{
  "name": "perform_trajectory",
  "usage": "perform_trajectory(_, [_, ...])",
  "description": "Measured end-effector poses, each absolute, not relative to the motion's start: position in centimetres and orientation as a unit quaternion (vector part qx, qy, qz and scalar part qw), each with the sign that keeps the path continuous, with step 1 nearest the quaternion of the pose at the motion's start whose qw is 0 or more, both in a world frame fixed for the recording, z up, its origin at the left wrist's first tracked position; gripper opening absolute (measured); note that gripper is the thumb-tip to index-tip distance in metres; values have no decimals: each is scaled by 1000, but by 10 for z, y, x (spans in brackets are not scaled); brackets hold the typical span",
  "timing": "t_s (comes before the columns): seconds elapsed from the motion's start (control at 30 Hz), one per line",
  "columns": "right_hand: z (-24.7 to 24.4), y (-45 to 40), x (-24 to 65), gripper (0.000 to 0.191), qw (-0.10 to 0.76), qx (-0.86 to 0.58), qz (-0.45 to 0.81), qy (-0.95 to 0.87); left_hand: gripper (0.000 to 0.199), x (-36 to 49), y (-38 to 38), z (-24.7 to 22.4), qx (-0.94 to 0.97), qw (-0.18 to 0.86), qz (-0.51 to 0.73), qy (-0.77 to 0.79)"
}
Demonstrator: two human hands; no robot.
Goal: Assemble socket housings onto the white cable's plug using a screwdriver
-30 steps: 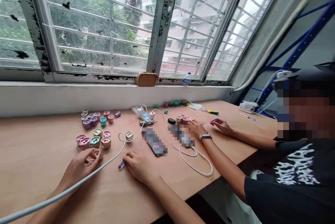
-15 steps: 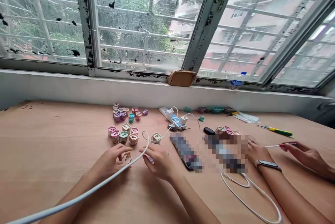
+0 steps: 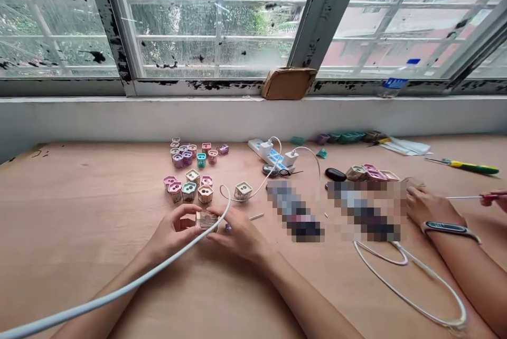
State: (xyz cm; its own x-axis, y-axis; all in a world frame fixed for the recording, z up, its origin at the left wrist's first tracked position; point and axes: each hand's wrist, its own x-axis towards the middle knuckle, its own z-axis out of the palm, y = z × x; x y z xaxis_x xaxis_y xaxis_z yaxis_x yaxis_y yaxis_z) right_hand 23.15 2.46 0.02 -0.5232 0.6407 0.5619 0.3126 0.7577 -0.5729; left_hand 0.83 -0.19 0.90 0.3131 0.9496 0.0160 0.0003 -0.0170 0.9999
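In front of me, my left hand (image 3: pixel 176 231) grips one side of a small beige hexagonal box (image 3: pixel 206 219). My right hand (image 3: pixel 237 233) has its fingertips closed on the other side of it. A bit of purple (image 3: pixel 227 227) shows under the right fingers, and a thin metal rod (image 3: pixel 256 216) sticks out beyond that hand; I cannot tell whether they are one tool. Just past my hands stand several similar boxes (image 3: pixel 189 191) in pink, green and cream, with holes in their tops. A single cream box (image 3: pixel 243 190) is off to the right. A white cable (image 3: pixel 158 270) passes in front of both hands.
Farther back is another cluster of boxes (image 3: pixel 187 158). A power strip (image 3: pixel 273 158) with two chargers lies beside a blurred phone (image 3: pixel 295 212). At right, a co-worker's hand (image 3: pixel 431 204) wears a band, and their other hand (image 3: pixel 497 198) holds a red-handled screwdriver. A green-yellow screwdriver (image 3: pixel 463 166) lies behind.
My right hand has moved left onto the box, which both hands now hold, and the box has been turned. The metal rod has come into sight. The camera view has shifted.
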Motion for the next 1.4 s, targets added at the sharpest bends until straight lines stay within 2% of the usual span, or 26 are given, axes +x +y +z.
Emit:
perform_trajectory(0.1, [0,24,231,38,393,-291,235,-840,49,6,0,7,585,568,415,403])
perform_trajectory(0.23, [3,22,234,34,397,-291,262,-830,48,-1,4,5,604,559,403,401])
perform_trajectory(0.53, [7,18,238,42,367,-280,291,-838,40,-18,7,16,660,528,330,421])
perform_trajectory(0.7, [6,19,237,50,354,-284,295,-841,44,-32,11,17,659,540,304,426])
perform_trajectory(0.87, [7,23,243,45,386,-308,291,-819,49,-37,12,18,623,568,319,433])
perform_trajectory(1.03, [5,28,246,52,418,-357,265,-792,53,-36,14,19,595,578,353,433])
perform_trajectory(1.3, [-9,42,249,35,411,-415,245,-774,54,-35,17,12,588,582,374,419])
perform_trajectory(1.4, [-17,48,250,30,379,-441,240,-778,54,-36,17,12,596,573,369,425])
